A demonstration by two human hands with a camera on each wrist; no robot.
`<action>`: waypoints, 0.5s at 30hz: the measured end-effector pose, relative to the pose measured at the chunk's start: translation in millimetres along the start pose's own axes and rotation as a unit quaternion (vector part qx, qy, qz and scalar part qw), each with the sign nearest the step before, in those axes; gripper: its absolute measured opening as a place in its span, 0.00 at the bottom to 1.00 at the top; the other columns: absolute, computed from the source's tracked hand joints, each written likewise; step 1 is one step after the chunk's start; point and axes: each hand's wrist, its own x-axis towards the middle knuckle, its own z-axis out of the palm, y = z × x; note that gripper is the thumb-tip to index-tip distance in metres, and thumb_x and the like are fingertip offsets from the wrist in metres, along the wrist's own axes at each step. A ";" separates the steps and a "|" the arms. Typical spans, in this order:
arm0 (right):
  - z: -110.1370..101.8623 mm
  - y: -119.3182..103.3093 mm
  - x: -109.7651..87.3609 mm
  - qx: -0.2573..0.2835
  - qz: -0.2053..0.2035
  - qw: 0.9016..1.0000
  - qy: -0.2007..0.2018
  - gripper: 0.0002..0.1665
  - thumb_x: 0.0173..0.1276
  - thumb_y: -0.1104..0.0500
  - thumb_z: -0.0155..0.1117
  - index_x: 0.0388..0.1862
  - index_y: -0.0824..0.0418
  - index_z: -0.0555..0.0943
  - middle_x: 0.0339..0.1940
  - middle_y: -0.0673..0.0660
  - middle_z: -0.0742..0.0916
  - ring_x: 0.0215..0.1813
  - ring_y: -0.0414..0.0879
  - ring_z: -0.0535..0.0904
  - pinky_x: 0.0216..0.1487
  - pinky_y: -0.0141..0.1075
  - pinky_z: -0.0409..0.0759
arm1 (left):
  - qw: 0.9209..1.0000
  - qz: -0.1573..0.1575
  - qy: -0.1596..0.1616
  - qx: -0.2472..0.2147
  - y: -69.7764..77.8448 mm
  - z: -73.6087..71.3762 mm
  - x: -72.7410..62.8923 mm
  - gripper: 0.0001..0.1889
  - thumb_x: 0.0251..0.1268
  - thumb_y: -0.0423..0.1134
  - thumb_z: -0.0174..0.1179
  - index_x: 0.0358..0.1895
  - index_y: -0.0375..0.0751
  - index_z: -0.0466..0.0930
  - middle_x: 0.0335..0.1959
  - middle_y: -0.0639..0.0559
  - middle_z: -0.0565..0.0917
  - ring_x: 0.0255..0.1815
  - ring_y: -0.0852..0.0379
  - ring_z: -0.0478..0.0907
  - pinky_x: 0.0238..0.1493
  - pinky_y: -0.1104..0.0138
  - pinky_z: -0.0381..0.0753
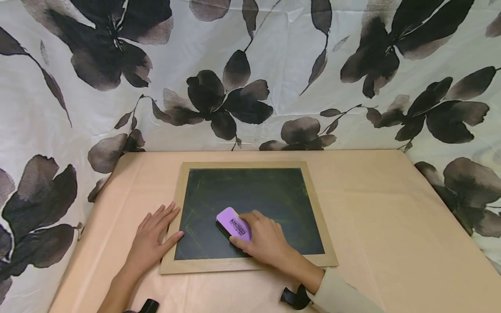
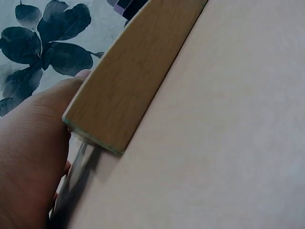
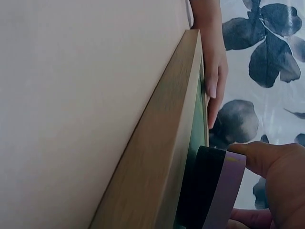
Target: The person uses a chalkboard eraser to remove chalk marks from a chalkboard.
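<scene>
A chalkboard in a pale wooden frame lies on the table, with faint yellowish smears on its dark face. My right hand grips a purple eraser by its sides, thumb near and fingers far. In the right wrist view the black felt side of the eraser is against the board's face. My left hand rests with straight, spread fingers on the left side of the wooden frame, its thumb reaching the inner edge. The left wrist view shows the frame's near edge beside that hand.
The board stands on a table with a peach-coloured cover. Behind it and on both sides hangs a white cloth printed with dark flowers. Black wrist straps show at the bottom edge, and a light sleeve covers the right forearm.
</scene>
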 end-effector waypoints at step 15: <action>-17.8 38.3 -5.8 -0.008 0.045 0.998 0.038 0.33 0.53 0.40 0.73 0.53 0.57 0.82 0.40 0.52 0.83 0.29 0.40 0.75 0.21 0.33 0.71 | 1.000 -0.002 -0.002 -0.001 0.8 -0.9 0.3 0.34 0.61 0.50 0.64 0.71 0.48 0.65 0.71 0.48 0.64 0.72 0.41 0.55 0.70 0.45 0.45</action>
